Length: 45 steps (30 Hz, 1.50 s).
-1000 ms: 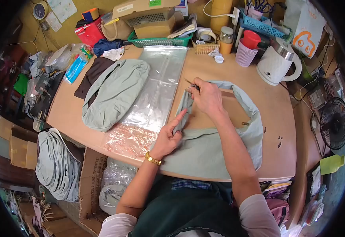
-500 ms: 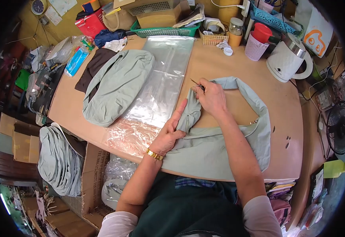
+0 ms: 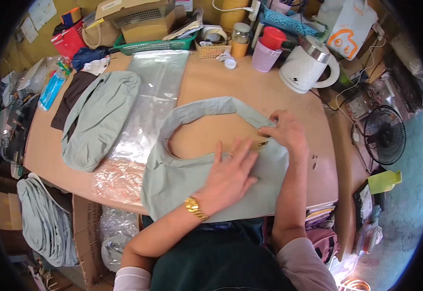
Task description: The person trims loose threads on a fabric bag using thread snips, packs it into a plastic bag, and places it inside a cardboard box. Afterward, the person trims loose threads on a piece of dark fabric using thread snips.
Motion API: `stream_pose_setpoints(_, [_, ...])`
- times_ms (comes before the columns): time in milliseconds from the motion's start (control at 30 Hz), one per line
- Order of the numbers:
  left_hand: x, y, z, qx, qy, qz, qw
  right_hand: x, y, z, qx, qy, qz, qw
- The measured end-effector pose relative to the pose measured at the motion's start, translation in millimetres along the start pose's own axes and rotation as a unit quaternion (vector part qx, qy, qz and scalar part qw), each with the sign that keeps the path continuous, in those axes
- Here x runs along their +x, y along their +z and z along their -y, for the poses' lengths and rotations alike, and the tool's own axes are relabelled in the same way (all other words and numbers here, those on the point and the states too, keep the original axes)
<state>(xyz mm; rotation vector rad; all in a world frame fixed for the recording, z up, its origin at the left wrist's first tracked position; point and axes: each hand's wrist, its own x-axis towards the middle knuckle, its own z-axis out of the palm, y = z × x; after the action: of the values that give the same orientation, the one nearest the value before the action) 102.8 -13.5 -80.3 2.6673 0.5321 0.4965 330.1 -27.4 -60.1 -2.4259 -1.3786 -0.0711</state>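
A pale grey-green cloth shoulder bag (image 3: 182, 177) lies spread on the table, its wide strap looping away from me. My left hand (image 3: 232, 175) rests over the bag's opening edge with fingers spread, slightly blurred. At the right end of the opening, where the strap meets the body, my right hand (image 3: 289, 132) pinches the cloth. Just below those fingertips sits a small brass-coloured zip pull (image 3: 263, 144). Whether the dark pointed tool seen before is still in my right palm is hidden.
Left of the bag lies a long clear plastic sheet (image 3: 148, 104), with another folded grey-green bag (image 3: 100, 121) beside it. A white kettle (image 3: 304, 68), a lilac cup (image 3: 266, 57) and a green basket (image 3: 156, 45) line the back. A black fan (image 3: 385, 135) stands right.
My right hand has left the strap's left end for its right end. My left hand has moved right and flattened onto the bag. The strap lies rounder, and the view has shifted right.
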Motion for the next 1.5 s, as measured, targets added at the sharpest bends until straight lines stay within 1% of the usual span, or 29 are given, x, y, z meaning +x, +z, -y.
stream_pose_setpoints(67, [-6.3,33.9,-9.9,-0.008,0.017,0.017,1.0,7.3,12.4,-14.4,0.03,0.05,0.067,0.996])
stream_pose_setpoints(100, [-8.3,45.7,-15.8,-0.007,0.028,0.039,0.999,8.4,15.2,-20.8,0.021,0.051,0.064,0.996])
stream_pose_setpoints(167, [-16.5,52.2,-19.6,-0.001,0.011,0.049,0.999,4.9,23.1,-32.4,0.299,0.138,-0.005,0.944])
stream_pose_setpoints(200, [-19.7,53.1,-18.5,0.012,-0.008,0.064,0.998,3.2,31.7,-39.4,0.295,0.141,-0.007,0.945])
stream_pose_setpoints(267, [-20.5,51.2,-19.2,0.019,-0.012,0.067,0.997,1.1,45.2,-50.4,0.477,0.153,-0.034,0.865])
stream_pose_setpoints(300, [-20.2,50.3,-20.1,0.03,-0.018,0.071,0.997,0.5,44.5,-52.3,0.474,0.153,-0.033,0.866])
stream_pose_setpoints(400, [-19.3,49.2,-20.0,0.037,-0.024,0.084,0.995,2.5,41.1,-56.0,0.537,0.181,0.003,0.824])
stream_pose_setpoints(467, [-19.4,49.0,-19.3,0.037,-0.027,0.09,0.995,14.3,38.6,-59.4,0.454,0.112,0.091,0.879])
stream_pose_setpoints(500, [-18.7,49.2,-19.4,0.037,-0.03,0.092,0.995,25.9,40.5,-54.6,0.454,0.11,0.093,0.879])
stream_pose_setpoints(567, [-18.6,50.4,-19.0,0.04,-0.033,0.091,0.994,59.1,46.4,-41.5,0.29,0.039,0.065,0.954])
stream_pose_setpoints(600, [-19.2,51.3,-18.9,0.042,-0.031,0.092,0.994,84.2,58.5,-41.5,0.293,0.038,0.065,0.953])
stream_pose_setpoints(633, [-19.6,52.6,-18.9,0.046,-0.031,0.093,0.994,113.0,77.4,-44.4,0.235,0.021,0.108,0.966])
stream_pose_setpoints(700, [-20.4,55.6,-18.2,0.048,-0.03,0.085,0.995,118.5,78.2,-27.5,0.18,0.002,0.149,0.972])
stream_pose_setpoints(733, [-19.8,56.7,-17.1,0.052,-0.031,0.085,0.995,101.9,55.6,1.3,0.105,-0.059,0.014,0.993])
stream_pose_setpoints(767, [-18.3,57.7,-15.6,0.053,-0.04,0.081,0.994,82.8,35.2,24.8,0.026,-0.118,-0.122,0.985])
stream_pose_setpoints(833, [-14.2,53.4,-13.4,0.057,-0.048,0.078,0.994,33.6,13.7,45.7,0.108,-0.154,-0.05,0.981])
stream_pose_setpoints(900, [-7.7,47.8,-12.4,0.08,-0.081,0.187,0.976,-41.0,26.7,51.7,0.031,-0.263,-0.067,0.962])
stream_pose_setpoints(933, [-8.7,48.7,-11.5,0.081,-0.074,0.187,0.976,-81.9,23.6,58.8,0.014,-0.24,0.004,0.971])
stream_pose_setpoints(967, [-11.7,51.7,-7.5,0.088,-0.055,0.118,0.988,-112.6,18.9,63.2,-0.002,-0.215,0.074,0.974])
stream_pose_setpoints(1000, [-15.1,54.0,-2.6,0.093,-0.036,0.051,0.994,-127.5,26.1,51.3,-0.004,-0.21,0.071,0.975])
stream_pose_setpoints(1067, [-20.0,54.4,11.2,0.073,-0.033,0.047,0.996,-148.7,45.2,16.1,0.013,-0.128,0.028,0.991])
stream_pose_setpoints(1100, [-22.6,51.2,20.1,0.055,-0.036,0.042,0.997,-152.5,42.4,10.4,0.013,-0.121,0.029,0.992])
stream_pose_setpoints(1167, [-29.5,24.9,48.3,0.13,-0.037,0.07,0.988,-157.5,38.1,4.2,-0.1,-0.083,0.072,0.989])
stream_pose_setpoints(1267, [-32.2,0.4,107.4,0.19,-0.069,0.046,0.978,-160.0,38.8,-0.7,-0.098,-0.085,0.085,0.988])
stream_pose_setpoints(1333, [-29.6,-12.4,132.8,0.229,-0.1,-0.082,0.965,-155.2,29.3,4.3,-0.101,-0.076,0.119,0.985])
stream_pose_setpoints(1367, [-29.3,-18.1,139.3,0.236,-0.104,-0.085,0.962,-152.7,24.6,6.0,-0.11,-0.067,0.155,0.979])
stream_pose_setpoints(1433, [-31.9,-30.8,146.5,0.263,-0.09,-0.168,0.946,-159.8,20.0,0.4,-0.106,-0.078,0.149,0.98])
stream_pose_setpoints(1467, [-32.8,-35.9,150.7,0.261,-0.118,-0.244,0.926,-160.6,16.7,-3.7,-0.107,-0.082,0.142,0.981])
stream_pose_setpoints(1500, [-30.8,-43.4,154.7,0.268,-0.117,-0.248,0.924,-152.6,3.2,-5.8,-0.104,-0.086,0.137,0.981])
